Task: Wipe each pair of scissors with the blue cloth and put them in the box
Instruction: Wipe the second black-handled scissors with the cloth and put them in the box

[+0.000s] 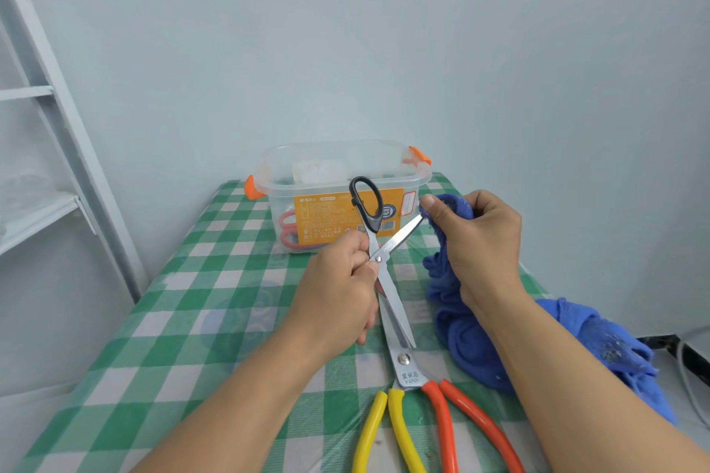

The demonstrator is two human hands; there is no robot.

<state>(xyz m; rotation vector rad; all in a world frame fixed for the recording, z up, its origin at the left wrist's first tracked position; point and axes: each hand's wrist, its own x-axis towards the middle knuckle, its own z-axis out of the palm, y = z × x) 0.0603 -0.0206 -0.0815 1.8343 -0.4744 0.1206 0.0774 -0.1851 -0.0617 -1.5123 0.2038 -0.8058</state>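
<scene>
The left hand (338, 292) is curled round the black scissors (397, 241), thumb and fingers pinching them at the pivot, with one black handle loop standing up above the fist in front of the box (284, 203). The blades are spread apart: one runs up and to the right toward the right hand (480, 242), the other points down past the left palm. The right hand is closed on the cloth (461, 338), thumb and fingertips bunching a fold of it over the tip of the upper blade, so that the tip is hidden in the blue fabric. The rest of the cloth hangs from that fist and trails in a heap along the right edge of the table (192, 319), under the right forearm. The held scissors are up off the table, between the two hands and just in front of the box. The big scissors (407, 365), with yellow and orange handles, lie flat on the checked tabletop near the person, blades shut and pointing toward the left hand, their tip hidden behind it. The clear box stands open at the far end of the table, with red scissors (286, 238) inside.
</scene>
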